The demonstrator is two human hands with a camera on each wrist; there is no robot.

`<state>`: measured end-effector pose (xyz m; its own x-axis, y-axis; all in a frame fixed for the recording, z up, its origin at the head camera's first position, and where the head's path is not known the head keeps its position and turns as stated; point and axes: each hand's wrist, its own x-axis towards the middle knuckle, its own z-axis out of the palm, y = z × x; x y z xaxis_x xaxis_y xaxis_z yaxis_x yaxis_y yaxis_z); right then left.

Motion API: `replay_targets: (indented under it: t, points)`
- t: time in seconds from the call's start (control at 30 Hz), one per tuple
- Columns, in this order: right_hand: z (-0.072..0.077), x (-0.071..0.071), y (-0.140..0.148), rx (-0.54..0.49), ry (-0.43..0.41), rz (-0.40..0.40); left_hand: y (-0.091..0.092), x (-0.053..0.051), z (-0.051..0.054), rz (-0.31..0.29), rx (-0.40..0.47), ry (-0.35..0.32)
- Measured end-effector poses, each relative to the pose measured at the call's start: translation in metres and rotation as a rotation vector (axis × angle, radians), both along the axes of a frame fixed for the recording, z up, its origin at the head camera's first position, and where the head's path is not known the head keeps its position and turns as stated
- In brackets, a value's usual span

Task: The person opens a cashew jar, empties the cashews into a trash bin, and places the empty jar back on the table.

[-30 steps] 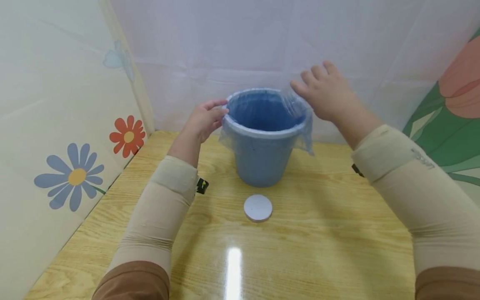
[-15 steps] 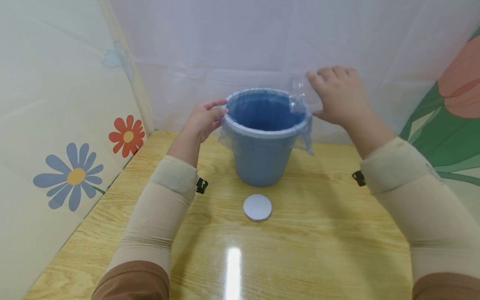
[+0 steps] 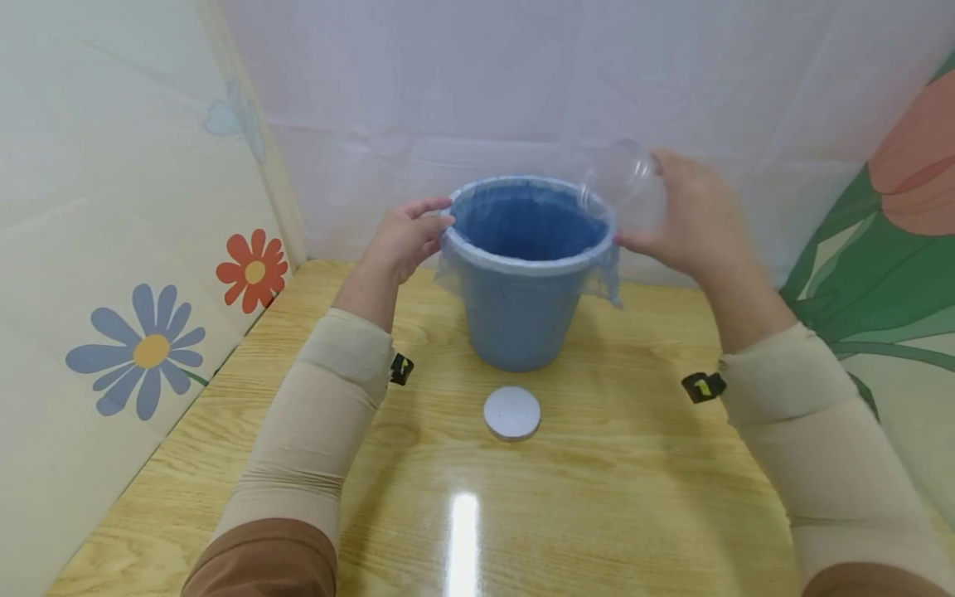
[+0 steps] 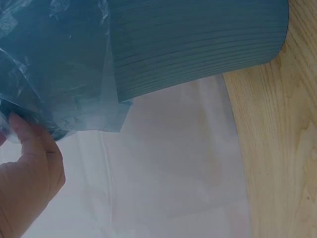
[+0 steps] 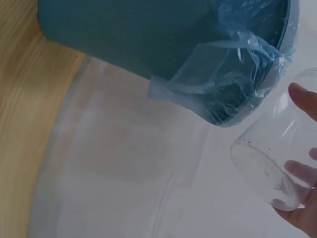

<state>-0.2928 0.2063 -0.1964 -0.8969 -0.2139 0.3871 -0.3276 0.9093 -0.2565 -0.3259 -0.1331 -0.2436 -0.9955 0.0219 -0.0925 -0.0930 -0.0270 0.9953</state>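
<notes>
A blue trash bin (image 3: 522,323) stands on the table, lined with a thin translucent blue bag (image 3: 608,278) whose edge is folded out over the rim. My left hand (image 3: 394,242) holds the rim on the left; in the left wrist view its fingers (image 4: 37,153) lie against the bag-covered edge. Above the right side of the rim, my right hand (image 3: 697,211) grips a clear jar (image 3: 630,186), thumb and fingers around its wall. The right wrist view shows this see-through jar (image 5: 272,144) tilted, close beside the bin's rim. Nothing can be made out inside it.
A round white lid (image 3: 511,413) lies on the wooden table (image 3: 597,481) in front of the bin. Behind the bin hangs a pale sheet (image 3: 448,83). A flower-printed panel (image 3: 89,215) borders the table on the left, and another printed panel (image 3: 888,265) on the right.
My right hand has moved to the right with the jar, turning from palm-down over the bin's mouth to sideways. The jar has come up out of the opening. My left hand stays put.
</notes>
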Motion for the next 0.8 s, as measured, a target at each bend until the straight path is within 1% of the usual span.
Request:
replay_targets:
  t: [0.1, 0.27, 0.4, 0.5, 0.67, 0.73, 0.8]
  points:
    - [-0.006, 0.004, 0.001, -0.108, -0.024, 0.0, 0.0, 0.0, 0.0, 0.003, 0.005, -0.005]
    - [-0.013, 0.012, 0.005, -0.294, -0.105, -0.02, 0.001, -0.001, -0.001, 0.0, -0.002, 0.002]
    - [-0.018, 0.02, 0.009, -0.435, -0.137, 0.017, 0.001, -0.002, -0.002, -0.001, -0.01, 0.009]
    - [-0.023, 0.026, 0.013, -0.504, -0.154, 0.043, 0.001, -0.002, -0.001, -0.002, -0.006, 0.012]
    - [-0.033, 0.035, 0.018, -0.591, -0.194, 0.047, 0.001, -0.002, -0.001, 0.0, -0.001, 0.012]
    - [-0.039, 0.038, 0.019, -0.645, -0.208, 0.077, 0.001, -0.002, -0.001, -0.003, -0.004, 0.011]
    - [-0.045, 0.04, 0.019, -0.677, -0.218, 0.112, 0.0, -0.002, -0.001, -0.001, -0.002, 0.008]
